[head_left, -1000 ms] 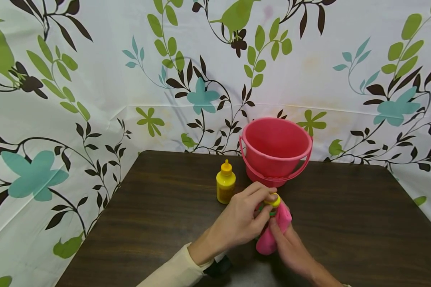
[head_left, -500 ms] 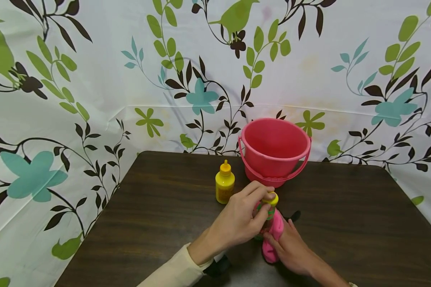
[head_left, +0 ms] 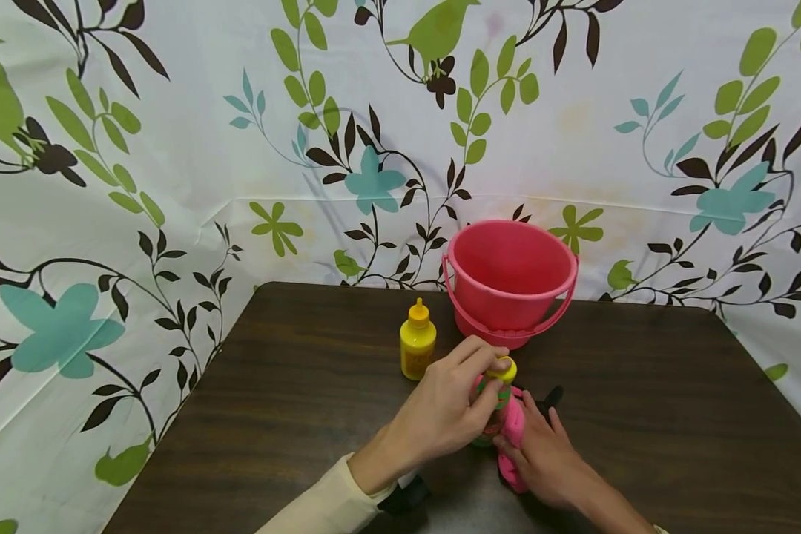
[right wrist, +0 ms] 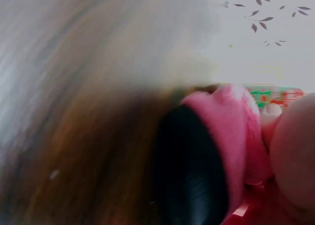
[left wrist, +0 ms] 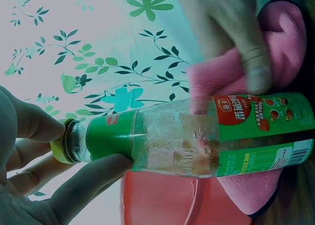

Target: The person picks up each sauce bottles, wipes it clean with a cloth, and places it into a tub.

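My left hand [head_left: 450, 400] pinches a glass sauce bottle [left wrist: 167, 141] by its yellow cap and neck. The bottle has green and red labels and stands upright on the table in the head view. A pink cloth [head_left: 512, 426] with dark edging is gripped by my right hand [head_left: 550, 456] and lies against the bottle's lower part. In the left wrist view, the right thumb [left wrist: 256, 72] presses the cloth to the label, and more cloth shows at the far side. The right wrist view is largely blurred, with cloth and part of the label visible.
A pink bucket [head_left: 477, 285] with its handle down stands at the back of the dark wooden table [head_left: 320, 415]. Left of it is a yellow squeeze bottle [head_left: 417, 345], close to my left hand. A patterned sheet [head_left: 207, 111] hangs behind the table.
My right hand has moved the cloth down from near the bottle's neck to its lower body, uncovering more of the label. My left hand has stayed on the cap.
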A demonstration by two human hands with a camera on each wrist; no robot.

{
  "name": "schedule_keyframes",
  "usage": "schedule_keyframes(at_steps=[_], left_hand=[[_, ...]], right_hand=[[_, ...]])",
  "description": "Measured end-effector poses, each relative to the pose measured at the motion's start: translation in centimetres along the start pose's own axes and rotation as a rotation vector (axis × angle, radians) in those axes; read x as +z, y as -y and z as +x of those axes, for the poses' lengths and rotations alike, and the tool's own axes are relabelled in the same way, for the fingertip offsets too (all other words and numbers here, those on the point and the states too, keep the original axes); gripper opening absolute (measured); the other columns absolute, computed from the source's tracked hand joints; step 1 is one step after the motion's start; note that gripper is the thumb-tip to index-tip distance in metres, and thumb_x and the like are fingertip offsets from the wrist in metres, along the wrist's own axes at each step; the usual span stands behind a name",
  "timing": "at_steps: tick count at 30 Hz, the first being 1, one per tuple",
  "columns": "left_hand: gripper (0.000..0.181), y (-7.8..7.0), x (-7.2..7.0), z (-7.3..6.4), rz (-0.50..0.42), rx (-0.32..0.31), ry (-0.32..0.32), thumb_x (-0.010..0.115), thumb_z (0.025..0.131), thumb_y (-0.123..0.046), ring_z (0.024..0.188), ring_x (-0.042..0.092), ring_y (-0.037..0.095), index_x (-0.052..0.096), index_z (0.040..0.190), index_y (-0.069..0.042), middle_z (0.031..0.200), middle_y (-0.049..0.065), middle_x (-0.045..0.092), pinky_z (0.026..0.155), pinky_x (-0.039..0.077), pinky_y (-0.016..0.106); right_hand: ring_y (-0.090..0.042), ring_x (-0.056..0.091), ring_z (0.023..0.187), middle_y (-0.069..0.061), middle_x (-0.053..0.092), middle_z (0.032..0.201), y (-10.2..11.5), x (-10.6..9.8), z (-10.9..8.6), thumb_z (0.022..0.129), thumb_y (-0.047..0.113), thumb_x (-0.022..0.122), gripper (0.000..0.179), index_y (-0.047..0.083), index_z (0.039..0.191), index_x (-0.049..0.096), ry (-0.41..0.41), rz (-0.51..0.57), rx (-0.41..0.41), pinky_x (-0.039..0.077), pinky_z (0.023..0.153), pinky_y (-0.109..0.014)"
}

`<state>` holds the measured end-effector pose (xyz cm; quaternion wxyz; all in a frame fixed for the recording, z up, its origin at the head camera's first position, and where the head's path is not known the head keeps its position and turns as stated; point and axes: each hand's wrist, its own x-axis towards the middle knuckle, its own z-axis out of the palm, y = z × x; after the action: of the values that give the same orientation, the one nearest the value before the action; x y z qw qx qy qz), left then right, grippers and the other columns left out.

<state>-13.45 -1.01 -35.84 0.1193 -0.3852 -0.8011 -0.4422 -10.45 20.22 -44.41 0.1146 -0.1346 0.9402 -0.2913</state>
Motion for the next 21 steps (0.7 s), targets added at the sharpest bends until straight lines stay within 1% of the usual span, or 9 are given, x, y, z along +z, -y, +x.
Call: schedule_keyframes(at_steps=[1, 2, 4, 5, 6, 8, 9, 13, 21], left_hand=[[0.028, 0.0, 0.0, 0.0, 0.002, 0.001, -0.001, 0.068, 0.1, -0.007, 0.104, 0.071, 0.011, 0.068, 0.128, -0.006, 0.121, 0.004, 0.067, 0.094, 0.059, 0.019], [0.03, 0.0, 0.0, 0.0, 0.006, 0.004, -0.004, 0.069, 0.099, -0.006, 0.102, 0.071, 0.011, 0.067, 0.129, -0.006, 0.12, 0.004, 0.067, 0.093, 0.059, 0.017], [0.031, 0.0, 0.1, 0.0, 0.017, 0.009, -0.01, 0.069, 0.099, -0.007, 0.099, 0.071, 0.011, 0.067, 0.13, -0.006, 0.119, 0.004, 0.067, 0.09, 0.057, 0.013], [0.031, 0.0, 0.1, 0.0, 0.021, 0.01, -0.013, 0.069, 0.099, -0.007, 0.098, 0.07, 0.01, 0.067, 0.13, -0.006, 0.119, 0.004, 0.067, 0.089, 0.056, 0.012], [0.031, 0.0, 0.1, 0.0, 0.025, 0.011, -0.015, 0.069, 0.099, -0.007, 0.098, 0.07, 0.01, 0.067, 0.13, -0.006, 0.118, 0.004, 0.067, 0.088, 0.056, 0.011], [0.031, 0.0, 0.2, 0.0, 0.03, 0.011, -0.015, 0.069, 0.099, -0.006, 0.097, 0.07, 0.01, 0.067, 0.13, -0.006, 0.118, 0.004, 0.067, 0.088, 0.056, 0.01], [0.032, 0.0, 0.2, 0.0, 0.029, 0.007, -0.013, 0.069, 0.099, -0.006, 0.097, 0.07, 0.01, 0.067, 0.131, -0.006, 0.118, 0.004, 0.067, 0.088, 0.056, 0.01], [0.034, -0.1, 0.2, 0.0, 0.027, -0.003, -0.007, 0.069, 0.098, -0.006, 0.096, 0.07, 0.01, 0.066, 0.133, -0.005, 0.119, 0.004, 0.067, 0.087, 0.056, 0.011], [0.022, -0.1, 0.4, -0.1, 0.066, 0.03, -0.047, 0.07, 0.098, -0.006, 0.089, 0.069, 0.009, 0.069, 0.12, -0.008, 0.12, 0.004, 0.067, 0.076, 0.055, 0.009]], right_hand=[[-0.051, 0.017, 0.162, -0.025, 0.032, 0.171, 0.1, -0.2, -0.1, 0.108, 0.039, 0.057, 0.059, 0.009, 0.158, 0.048, 0.003, 0.041, 0.011, 0.006, 0.119, -0.085], [-0.049, 0.031, 0.157, -0.025, 0.046, 0.162, 0.2, -0.4, -0.2, 0.109, 0.039, 0.057, 0.057, 0.007, 0.155, 0.051, 0.009, 0.084, 0.022, 0.007, 0.119, -0.085], [-0.039, 0.06, 0.132, -0.021, 0.065, 0.135, 0.3, -0.9, -0.3, 0.11, 0.039, 0.055, 0.05, 0.003, 0.145, 0.056, 0.023, 0.178, 0.038, 0.034, 0.119, -0.071], [-0.032, 0.066, 0.116, -0.016, 0.068, 0.12, 0.4, -1.1, -0.3, 0.11, 0.038, 0.054, 0.047, 0.002, 0.141, 0.057, 0.026, 0.229, 0.045, 0.047, 0.111, -0.061], [-0.026, 0.067, 0.1, -0.011, 0.067, 0.108, 0.5, -1.3, -0.4, 0.111, 0.038, 0.053, 0.045, 0.003, 0.138, 0.057, 0.031, 0.28, 0.056, 0.055, 0.099, -0.051], [-0.017, 0.058, 0.08, -0.005, 0.059, 0.089, 0.7, -1.7, -0.4, 0.112, 0.036, 0.051, 0.041, 0.002, 0.133, 0.056, 0.045, 0.399, 0.077, 0.055, 0.075, -0.035], [-0.017, 0.059, 0.079, -0.006, 0.06, 0.092, 0.8, -1.9, -0.5, 0.112, 0.035, 0.051, 0.042, 0.0, 0.134, 0.055, 0.042, 0.457, 0.086, 0.05, 0.066, -0.03], [-0.02, 0.064, 0.087, -0.013, 0.066, 0.101, 1.5, -2.4, -0.6, 0.113, 0.034, 0.049, 0.044, -0.004, 0.137, 0.051, 0.003, 0.651, 0.119, 0.056, 0.072, -0.032], [-0.018, 0.071, 0.093, -0.013, 0.07, 0.108, 3.6, -3.0, -1.3, 0.116, 0.035, 0.037, 0.048, -0.005, 0.14, 0.049, -0.143, 0.872, 0.093, 0.061, 0.076, -0.034]])
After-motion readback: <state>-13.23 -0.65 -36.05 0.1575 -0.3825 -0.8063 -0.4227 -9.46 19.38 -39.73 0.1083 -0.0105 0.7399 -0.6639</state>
